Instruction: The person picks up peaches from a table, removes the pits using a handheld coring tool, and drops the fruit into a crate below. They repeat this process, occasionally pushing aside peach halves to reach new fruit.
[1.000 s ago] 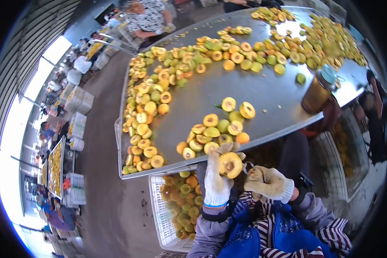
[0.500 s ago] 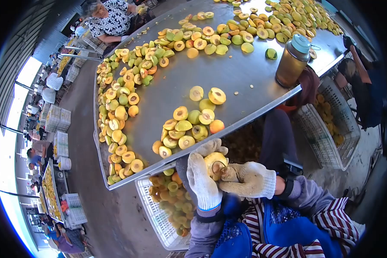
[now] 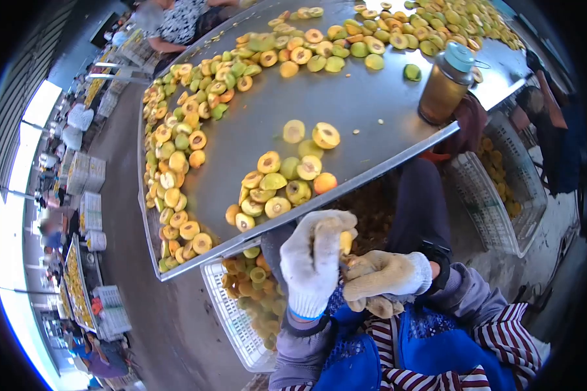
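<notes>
My left hand (image 3: 312, 260) wears a white knit glove and is curled around a yellow fruit half (image 3: 346, 241), of which only an edge shows. My right hand (image 3: 385, 277), in a stained beige glove, presses against that fruit from the right; any tool in it is hidden. Both hands hover just below the near edge of the metal table (image 3: 346, 98). A small heap of cut fruit halves (image 3: 277, 186) lies on the table right above my hands.
A long band of fruit halves (image 3: 176, 163) runs along the table's left and far sides. A brown bottle with a teal cap (image 3: 445, 81) stands at the right edge. White crates of fruit sit below left (image 3: 248, 293) and right (image 3: 496, 195). Another person (image 3: 169, 23) sits across.
The fruit half has turned in my left hand, its cut face hidden now. My right hand moved from beside it to pressing against it. The view shifted slightly up the table.
</notes>
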Motion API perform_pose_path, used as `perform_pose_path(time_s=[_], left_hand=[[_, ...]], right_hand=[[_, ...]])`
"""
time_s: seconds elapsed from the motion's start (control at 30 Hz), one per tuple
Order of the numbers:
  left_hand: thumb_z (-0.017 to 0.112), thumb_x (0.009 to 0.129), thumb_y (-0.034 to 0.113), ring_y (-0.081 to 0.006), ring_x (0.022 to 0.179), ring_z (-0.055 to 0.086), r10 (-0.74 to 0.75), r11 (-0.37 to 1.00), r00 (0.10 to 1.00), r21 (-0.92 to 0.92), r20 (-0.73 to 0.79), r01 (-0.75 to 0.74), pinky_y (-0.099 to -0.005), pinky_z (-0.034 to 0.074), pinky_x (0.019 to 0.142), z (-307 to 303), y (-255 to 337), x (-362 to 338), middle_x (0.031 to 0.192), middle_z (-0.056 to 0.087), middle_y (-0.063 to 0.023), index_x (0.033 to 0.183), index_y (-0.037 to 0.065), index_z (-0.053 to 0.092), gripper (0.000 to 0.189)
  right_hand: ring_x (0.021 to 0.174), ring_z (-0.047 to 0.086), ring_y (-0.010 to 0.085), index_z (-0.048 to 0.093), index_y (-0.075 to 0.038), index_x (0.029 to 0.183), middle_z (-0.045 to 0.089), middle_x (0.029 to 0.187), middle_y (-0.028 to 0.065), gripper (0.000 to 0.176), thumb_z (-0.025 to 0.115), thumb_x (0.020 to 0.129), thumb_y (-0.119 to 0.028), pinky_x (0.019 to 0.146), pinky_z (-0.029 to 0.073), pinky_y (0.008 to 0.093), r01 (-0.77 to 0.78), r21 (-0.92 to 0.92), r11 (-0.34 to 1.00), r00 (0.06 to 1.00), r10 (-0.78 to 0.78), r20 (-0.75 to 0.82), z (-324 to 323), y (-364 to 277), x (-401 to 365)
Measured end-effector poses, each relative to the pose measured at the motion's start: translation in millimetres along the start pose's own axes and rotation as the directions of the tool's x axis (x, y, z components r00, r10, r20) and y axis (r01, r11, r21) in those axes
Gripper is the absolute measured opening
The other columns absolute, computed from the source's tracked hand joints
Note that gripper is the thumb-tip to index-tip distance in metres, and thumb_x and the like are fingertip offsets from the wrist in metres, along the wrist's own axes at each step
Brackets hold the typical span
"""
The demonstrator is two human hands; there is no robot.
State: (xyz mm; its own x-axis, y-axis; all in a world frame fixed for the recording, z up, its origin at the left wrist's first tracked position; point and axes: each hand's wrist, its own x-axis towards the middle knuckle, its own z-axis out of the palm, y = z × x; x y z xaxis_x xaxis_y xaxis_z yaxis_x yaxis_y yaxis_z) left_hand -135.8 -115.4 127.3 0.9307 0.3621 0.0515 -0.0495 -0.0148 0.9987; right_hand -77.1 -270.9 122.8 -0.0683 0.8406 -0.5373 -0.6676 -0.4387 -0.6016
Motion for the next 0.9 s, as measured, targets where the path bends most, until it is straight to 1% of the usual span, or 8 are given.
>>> perform_pose_path(time_s=[0.23, 0.33, 0.4, 0.5, 0.6, 0.73, 0.87, 0.9], left_hand=[[0.066, 0.086, 0.006, -0.0290, 0.071, 0.068, 0.420, 0.857, 0.908, 0.323, 0.013, -0.401, -0.0314, 0.054, 0.063, 4, -6, 1, 0.091, 0.069, -0.0132, 0.093, 0.002, 0.068, 0.009], [0.059, 0.095, 0.014, -0.0191, 0.076, 0.067, 0.259, 0.929, 0.959, 0.241, 0.117, -0.280, -0.0291, 0.053, 0.070, -7, -5, -2, 0.091, 0.070, -0.0124, 0.096, -0.003, 0.067, 0.018], [0.054, 0.100, 0.026, -0.0141, 0.078, 0.065, -0.115, 0.982, 0.970, 0.169, 0.212, 0.079, -0.0257, 0.051, 0.069, -12, 5, -4, 0.092, 0.069, -0.0111, 0.096, -0.003, 0.067, 0.032], [0.054, 0.101, 0.024, -0.0092, 0.080, 0.064, -0.298, 0.943, 0.903, -0.054, 0.309, 0.329, -0.0246, 0.051, 0.072, -16, -7, -8, 0.090, 0.070, -0.0054, 0.099, 0.001, 0.067, 0.026], [0.052, 0.101, 0.022, -0.0135, 0.080, 0.065, -0.092, 0.967, 0.971, -0.213, 0.219, 0.139, -0.0263, 0.052, 0.073, -9, -20, -14, 0.093, 0.069, -0.0111, 0.098, -0.002, 0.066, 0.028], [0.051, 0.100, 0.018, -0.0233, 0.083, 0.067, 0.446, 0.888, 0.895, -0.135, 0.020, -0.439, -0.0344, 0.054, 0.076, 4, -42, -13, 0.095, 0.068, -0.0176, 0.100, -0.004, 0.063, 0.025], [0.044, 0.102, 0.047, -0.0244, 0.074, 0.065, -0.222, 0.910, 0.972, -0.340, 0.079, 0.236, -0.0321, 0.054, 0.064, 14, -15, -16, 0.091, 0.066, -0.0206, 0.091, -0.002, 0.062, 0.054], [0.043, 0.102, 0.049, -0.0240, 0.073, 0.065, -0.251, 0.874, 0.966, -0.414, 0.067, 0.256, -0.0305, 0.053, 0.062, 16, -17, -17, 0.091, 0.065, -0.0205, 0.090, -0.003, 0.059, 0.055]], right_hand=[[0.042, 0.055, 0.0113, 0.063, 0.002, 0.087, 0.062, 0.066, 0.0073, 0.023, 0.066, 0.093, -0.020, 0.035, 0.041, 0.0222, 0.136, 0.233, 0.963, 0.982, -0.162, 0.097, -15, 33, 8], [0.043, 0.055, 0.0113, 0.064, 0.002, 0.087, 0.063, 0.068, 0.0071, 0.022, 0.064, 0.094, -0.019, 0.036, 0.042, 0.0223, 0.062, 0.341, 0.938, 0.964, -0.145, 0.223, -17, 33, 13], [0.046, 0.057, 0.0113, 0.063, 0.002, 0.087, 0.063, 0.068, 0.0067, 0.023, 0.061, 0.096, -0.019, 0.040, 0.044, 0.0230, 0.024, 0.383, 0.923, 0.943, -0.148, 0.299, -18, 40, 18], [0.046, 0.054, 0.0108, 0.062, -0.001, 0.085, 0.061, 0.068, 0.0065, 0.020, 0.063, 0.094, -0.018, 0.039, 0.041, 0.0234, 0.122, 0.366, 0.923, 0.953, -0.212, 0.216, -13, 63, 27], [0.050, 0.055, 0.0098, 0.062, -0.002, 0.087, 0.060, 0.070, 0.0054, 0.021, 0.063, 0.094, -0.021, 0.042, 0.042, 0.0217, 0.027, 0.362, 0.932, 0.937, -0.149, 0.315, -19, 57, 24], [0.050, 0.056, 0.0090, 0.062, -0.003, 0.087, 0.061, 0.072, 0.0044, 0.018, 0.065, 0.093, -0.020, 0.042, 0.042, 0.0207, 0.014, 0.458, 0.889, 0.896, -0.214, 0.388, -17, 45, 18], [0.051, 0.057, 0.0090, 0.062, -0.003, 0.088, 0.062, 0.073, 0.0040, 0.015, 0.067, 0.091, -0.017, 0.042, 0.043, 0.0198, -0.067, 0.520, 0.852, 0.887, -0.188, 0.422, -25, 49, 21], [0.051, 0.058, 0.0090, 0.063, -0.003, 0.089, 0.062, 0.074, 0.0041, 0.015, 0.067, 0.091, -0.017, 0.042, 0.044, 0.0197, -0.063, 0.494, 0.867, 0.893, -0.173, 0.417, -26, 47, 20]])
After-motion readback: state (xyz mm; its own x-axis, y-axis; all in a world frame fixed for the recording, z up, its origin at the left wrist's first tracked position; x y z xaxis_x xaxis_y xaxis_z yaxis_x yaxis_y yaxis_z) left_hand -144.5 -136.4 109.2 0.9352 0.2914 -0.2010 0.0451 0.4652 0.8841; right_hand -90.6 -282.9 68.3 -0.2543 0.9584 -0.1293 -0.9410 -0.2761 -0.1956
